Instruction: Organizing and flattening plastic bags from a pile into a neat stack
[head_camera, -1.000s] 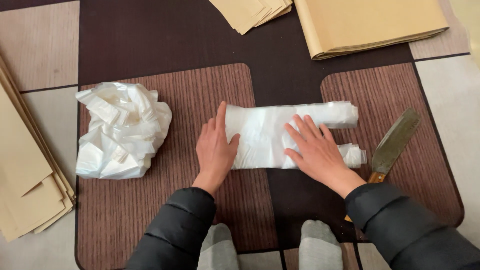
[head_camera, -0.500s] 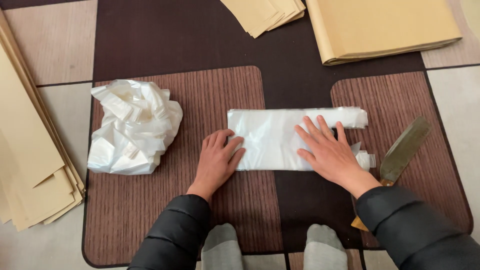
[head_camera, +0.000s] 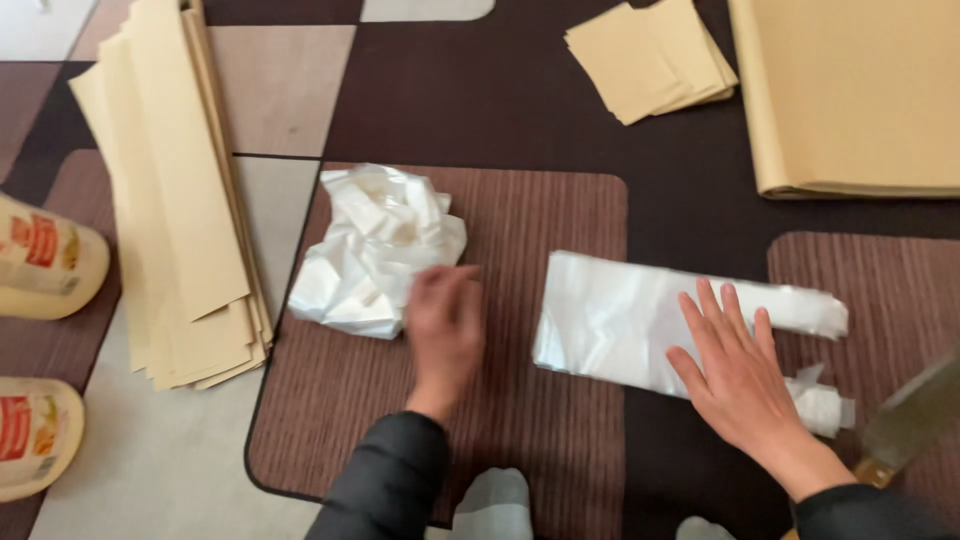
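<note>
A flattened, folded white plastic bag (head_camera: 620, 320) lies on the patterned brown carpet. My right hand (head_camera: 735, 370) lies flat on its right half with fingers spread. My left hand (head_camera: 445, 325) is blurred, fingers apart, holding nothing, right beside a crumpled heap of white plastic bags (head_camera: 375, 250) to the left.
A long stack of tan paper sheets (head_camera: 180, 200) lies at the left, a small tan stack (head_camera: 650, 60) and a large one (head_camera: 850, 95) at the top. Two yellow bottles (head_camera: 45, 265) lie at the far left. A knife blade (head_camera: 910, 415) is at the right edge.
My left hand has left the folded bag and moved left to the crumpled heap. The view has swung left, bringing the bottles in. My right hand stays on the bag.
</note>
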